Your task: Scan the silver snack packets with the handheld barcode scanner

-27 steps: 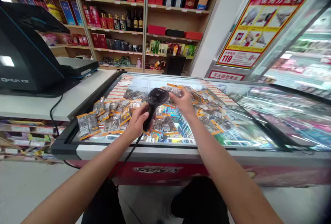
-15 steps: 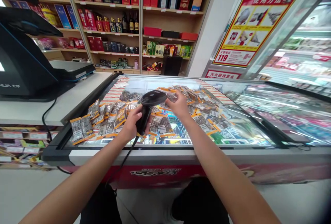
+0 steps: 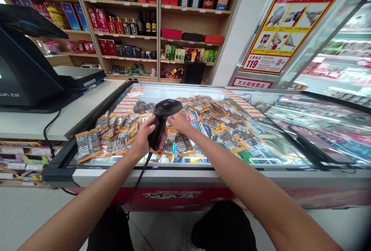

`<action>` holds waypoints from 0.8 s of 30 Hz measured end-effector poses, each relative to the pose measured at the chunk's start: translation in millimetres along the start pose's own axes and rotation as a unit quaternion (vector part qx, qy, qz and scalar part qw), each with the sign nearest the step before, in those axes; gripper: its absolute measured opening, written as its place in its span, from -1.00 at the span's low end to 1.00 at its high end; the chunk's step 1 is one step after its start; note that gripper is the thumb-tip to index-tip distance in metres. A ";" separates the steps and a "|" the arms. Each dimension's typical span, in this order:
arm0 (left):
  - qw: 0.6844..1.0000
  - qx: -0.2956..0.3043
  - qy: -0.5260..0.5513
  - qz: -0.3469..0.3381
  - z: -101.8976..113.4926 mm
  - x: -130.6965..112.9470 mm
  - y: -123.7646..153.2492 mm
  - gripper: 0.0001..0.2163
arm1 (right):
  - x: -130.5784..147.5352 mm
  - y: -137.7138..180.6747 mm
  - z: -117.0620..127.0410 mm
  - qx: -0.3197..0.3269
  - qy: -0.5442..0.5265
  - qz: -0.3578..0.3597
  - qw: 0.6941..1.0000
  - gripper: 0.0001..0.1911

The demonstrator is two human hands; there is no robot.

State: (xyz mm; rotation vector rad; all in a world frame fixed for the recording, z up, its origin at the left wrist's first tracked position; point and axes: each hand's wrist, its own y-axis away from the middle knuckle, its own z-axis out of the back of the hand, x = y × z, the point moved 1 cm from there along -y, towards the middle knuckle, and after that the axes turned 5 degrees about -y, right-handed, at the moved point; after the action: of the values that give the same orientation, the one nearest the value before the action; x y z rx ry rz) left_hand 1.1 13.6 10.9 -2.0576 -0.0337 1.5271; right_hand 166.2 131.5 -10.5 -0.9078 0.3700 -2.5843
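Note:
My left hand point(image 3: 144, 137) is wrapped round the handle of a black barcode scanner point(image 3: 167, 108), held upright over the freezer's glass top. Its cable hangs down from the grip. My right hand point(image 3: 180, 122) is just right of the scanner, below its head. Its fingers look bent together, but the scanner partly covers them, and what they hold cannot be made out. Clear packets with orange edges lie around both hands: one group of packets point(image 3: 89, 144) on the left, a larger pile of packets point(image 3: 220, 113) on the right, and more packets point(image 3: 183, 142) below my right hand.
The chest freezer point(image 3: 185, 174) spans the front. To the left, a counter point(image 3: 84, 102) carries a black checkout machine point(image 3: 26, 65) and a flat scale point(image 3: 82, 76). Shelves point(image 3: 121, 36) of boxes and bottles stand behind. A red and yellow poster point(image 3: 278, 46) hangs back right.
My right hand has moved left and slightly down, from the right-hand pile to below the scanner's head. The scanner in my left hand has shifted slightly left. The view has moved a little.

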 end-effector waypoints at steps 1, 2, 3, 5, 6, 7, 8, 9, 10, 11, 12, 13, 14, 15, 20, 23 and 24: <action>1.000 -0.001 -0.001 0.002 0.3 0.2 0.2 -0.65 | 4.4 -3.9 -3.1 0.005 0.003 0.008 1.000 -0.69; 1.000 -0.004 -0.002 0.003 0.6 0.2 0.3 -0.65 | 7.5 -8.1 -4.2 0.010 0.002 0.015 1.000 -0.72; 1.000 -0.009 -0.002 0.002 0.9 0.0 0.5 -0.65 | 8.9 -12.4 -3.3 0.014 0.005 0.020 1.000 -0.74; 1.000 -0.015 0.003 -0.002 1.1 -1.3 0.6 -0.66 | 4.7 -19.8 5.0 0.009 0.012 0.024 1.000 -0.71; 1.000 -0.016 0.006 -0.005 1.0 -2.2 0.4 -0.66 | -1.1 -22.0 11.6 0.001 0.023 0.017 1.000 -0.65; 1.000 -0.016 0.008 -0.006 0.7 -3.2 0.2 -0.66 | -9.0 -23.2 19.1 -0.010 0.035 0.007 0.999 -0.59; 1.000 -0.016 0.011 -0.007 0.5 -4.1 0.0 -0.67 | -18.2 -23.1 26.9 -0.022 0.056 -0.011 0.998 -0.58; 1.000 -0.015 0.012 -0.006 0.2 -4.8 -0.1 -0.67 | -28.2 -22.1 34.2 -0.023 0.113 -0.044 0.992 -0.59; 1.000 -0.014 0.014 -0.004 -0.1 -5.4 -0.1 -0.67 | -37.3 -20.5 40.6 -0.015 0.124 -0.056 0.991 -0.62; 1.000 -0.013 0.015 -0.002 -0.2 -5.6 0.1 -0.67 | -45.0 -18.6 46.0 -0.003 0.133 -0.058 0.989 -0.65; 1.000 -0.012 0.015 0.000 -0.1 -5.6 0.6 -0.67 | -51.0 -16.8 50.5 0.008 0.138 -0.059 0.989 -0.67; 1.000 -0.012 0.014 0.001 0.2 -5.5 1.3 -0.67 | -55.1 -15.4 54.2 0.019 0.134 -0.056 0.989 -0.70; 1.000 -0.012 0.012 0.001 0.7 -5.2 2.2 -0.67 | -57.4 -14.3 57.3 0.029 0.131 -0.056 0.989 -0.74; 1.000 -0.010 0.009 0.002 1.3 -5.1 3.0 -0.67 | -58.2 -13.6 60.0 0.038 0.126 -0.059 0.989 -0.77; 1.000 0.020 -0.010 0.020 0.7 -15.7 -8.1 -0.63 | -56.8 -12.1 73.0 0.061 0.082 -0.106 0.989 -0.66; 0.999 0.041 -0.012 0.035 -3.0 -31.0 -32.7 -0.60 | -58.5 -11.4 81.2 0.051 -0.001 -0.142 0.989 -0.53; 0.998 0.048 -0.013 0.037 -3.8 -35.2 -42.0 -0.59 | -59.1 -11.5 83.3 0.046 -0.033 -0.149 0.987 -0.60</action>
State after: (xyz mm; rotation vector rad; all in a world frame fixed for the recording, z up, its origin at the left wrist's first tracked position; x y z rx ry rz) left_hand 5.1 34.9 61.3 -1.9827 0.1063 1.5692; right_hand 259.3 157.1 24.7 -1.0845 0.1001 -2.8021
